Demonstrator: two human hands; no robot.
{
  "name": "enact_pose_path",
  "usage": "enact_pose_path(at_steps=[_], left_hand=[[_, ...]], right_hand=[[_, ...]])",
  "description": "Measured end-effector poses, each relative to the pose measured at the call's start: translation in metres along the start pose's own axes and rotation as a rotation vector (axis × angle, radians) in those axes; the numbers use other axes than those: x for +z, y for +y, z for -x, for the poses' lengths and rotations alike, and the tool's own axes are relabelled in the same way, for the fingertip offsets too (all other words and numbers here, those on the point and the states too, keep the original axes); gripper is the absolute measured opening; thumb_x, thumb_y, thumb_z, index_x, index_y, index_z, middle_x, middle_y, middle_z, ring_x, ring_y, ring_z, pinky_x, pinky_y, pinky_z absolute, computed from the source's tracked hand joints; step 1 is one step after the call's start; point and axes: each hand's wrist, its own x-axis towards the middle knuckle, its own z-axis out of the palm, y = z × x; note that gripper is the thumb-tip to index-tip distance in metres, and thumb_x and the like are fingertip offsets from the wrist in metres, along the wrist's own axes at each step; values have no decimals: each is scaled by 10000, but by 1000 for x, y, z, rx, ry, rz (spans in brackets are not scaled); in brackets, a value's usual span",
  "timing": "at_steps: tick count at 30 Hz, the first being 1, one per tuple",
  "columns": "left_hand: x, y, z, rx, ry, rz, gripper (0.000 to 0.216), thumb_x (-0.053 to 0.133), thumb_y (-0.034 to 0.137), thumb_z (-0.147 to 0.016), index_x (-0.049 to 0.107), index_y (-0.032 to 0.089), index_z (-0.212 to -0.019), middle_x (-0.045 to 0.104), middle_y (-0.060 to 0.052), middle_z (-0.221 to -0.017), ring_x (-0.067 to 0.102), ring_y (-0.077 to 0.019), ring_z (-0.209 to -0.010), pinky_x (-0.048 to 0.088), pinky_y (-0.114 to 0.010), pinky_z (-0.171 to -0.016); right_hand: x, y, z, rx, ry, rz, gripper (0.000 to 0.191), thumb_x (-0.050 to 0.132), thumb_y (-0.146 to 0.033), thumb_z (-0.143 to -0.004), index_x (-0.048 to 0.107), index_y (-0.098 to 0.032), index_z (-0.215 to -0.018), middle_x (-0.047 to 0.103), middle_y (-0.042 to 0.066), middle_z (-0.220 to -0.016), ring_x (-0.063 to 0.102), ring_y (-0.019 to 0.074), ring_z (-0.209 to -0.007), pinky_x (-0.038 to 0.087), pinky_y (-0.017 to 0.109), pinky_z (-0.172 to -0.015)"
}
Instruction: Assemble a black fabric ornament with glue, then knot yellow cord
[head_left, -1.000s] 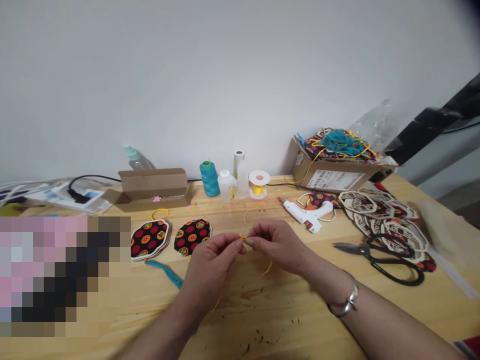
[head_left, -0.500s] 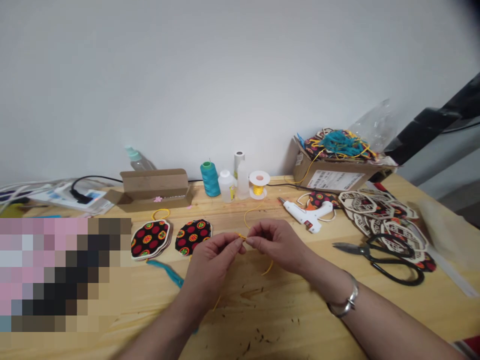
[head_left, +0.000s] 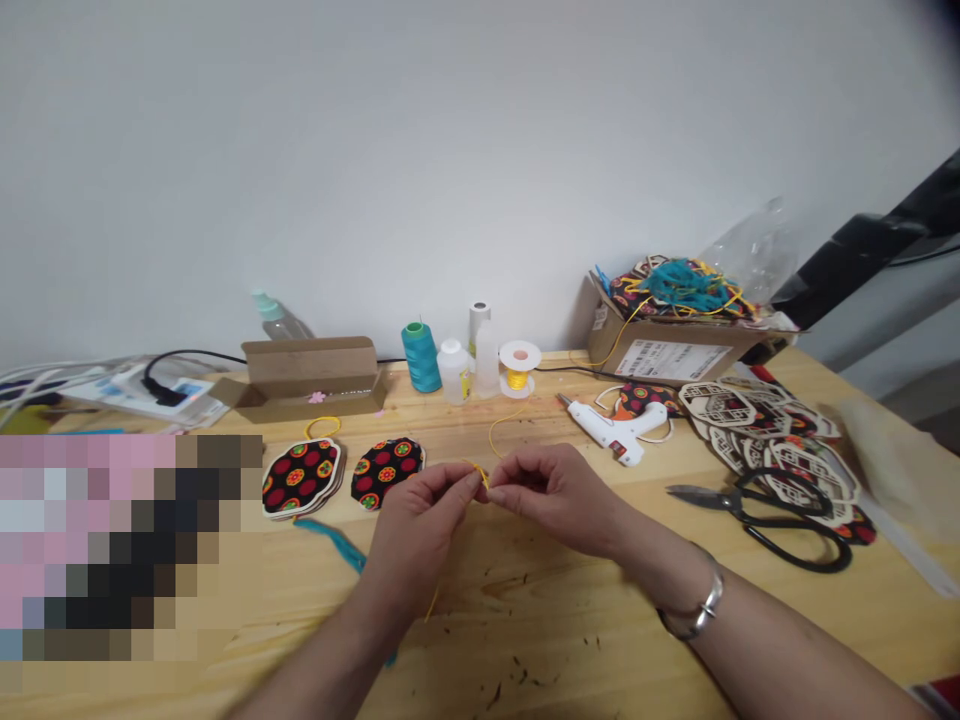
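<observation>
My left hand (head_left: 420, 530) and my right hand (head_left: 551, 497) meet above the wooden table, and the fingertips of both pinch a thin yellow cord (head_left: 481, 478). One length of it loops up behind my hands, and another hangs below my left palm. The knot or join between my fingertips is hidden. Just beyond my left hand lie two fabric-covered ornaments with red and black patterns (head_left: 387, 473), the left one (head_left: 302, 476) a small stack. A teal tassel (head_left: 330, 543) trails beneath my left hand.
A white glue gun (head_left: 616, 430), black-handled shears (head_left: 780, 525) and cut wooden frames (head_left: 765, 440) lie to the right. Along the wall are a cardboard box (head_left: 667, 352), a teal thread spool (head_left: 420, 358), bottles and a yellow cord spool (head_left: 517, 367). A pixelated patch covers the lower left.
My hands have shifted slightly on the cord, with the right hand turning. The loop of cord that showed below my right hand is now out of sight.
</observation>
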Motion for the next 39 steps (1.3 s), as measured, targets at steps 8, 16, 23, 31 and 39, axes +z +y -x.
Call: enact_pose_path(at_steps=[8,16,23,31,39], left_hand=[[1,-4,-4,-123,-21,345,174,677,300,-667,629,134,-691,395,88,-417,227,-29,-388,148,-163,-380],[1,-5,-6,-125,-20,520,152,700,231,-633,617,123,-701,541,29,-539,275,-1,-382,170,-125,-356],[0,-3,-4,-131,-50,506,146,684,240,-666,587,131,-669,476,57,-519,274,3,-384,165,-121,-357],[5,-3,3,-102,-129,304,163,652,307,-712,636,146,-722,406,73,-502,276,-20,-422,187,-141,-387],[5,-3,5,25,-146,52,150,606,299,-750,699,183,-764,476,55,-503,310,-50,-450,211,-169,-407]], right_hand=[[1,0,4,-160,-98,273,137,534,-182,-779,658,-163,-724,588,-24,-611,486,80,-564,341,201,-540],[2,6,3,-196,-100,409,148,509,-164,-792,643,-163,-729,606,-20,-636,499,79,-584,328,199,-551],[-3,6,1,-176,79,347,149,552,-242,-781,619,-152,-682,603,24,-750,529,115,-703,397,238,-662],[2,6,-4,0,125,-155,167,535,-313,-787,565,-154,-828,571,37,-806,535,143,-768,434,299,-719],[11,2,-1,140,-43,-436,200,541,-353,-778,447,-178,-763,506,-44,-565,505,91,-515,409,230,-516]])
